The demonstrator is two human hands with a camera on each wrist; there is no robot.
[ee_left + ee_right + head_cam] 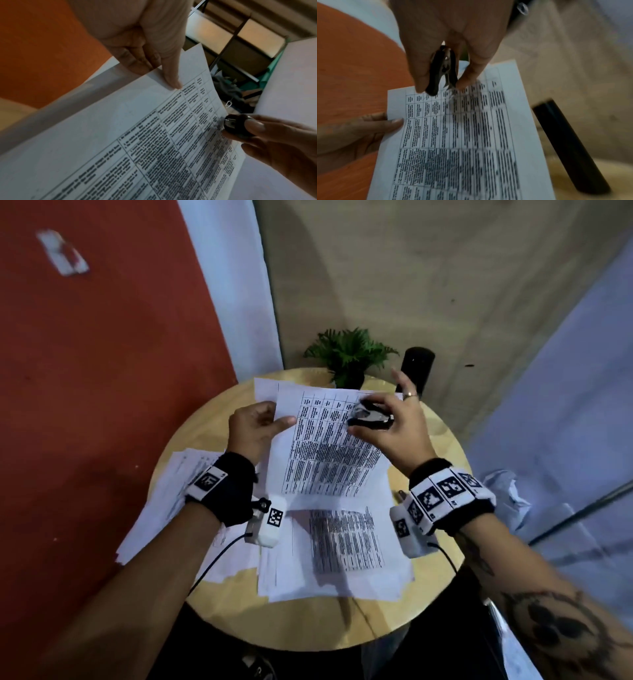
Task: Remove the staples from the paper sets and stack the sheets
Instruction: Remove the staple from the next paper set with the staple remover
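Note:
A stapled paper set (329, 453) printed with a table is held tilted above the round wooden table (308, 625). My left hand (270, 422) pinches its left edge, thumb (171, 77) on top. My right hand (359, 416) grips a black staple remover (375, 419) at the set's top edge, its claws (447, 83) on the paper. A small bent staple (229, 104) shows just past that edge. A pile of printed sheets (342, 546) lies under the held set. Another pile of paper (164, 501) is at the table's left.
At the table's far edge stand a small green plant (349, 354) and a black cylinder (416, 368). An orange wall (85, 405) is on the left. Crumpled white material (507, 498) lies off the table's right side.

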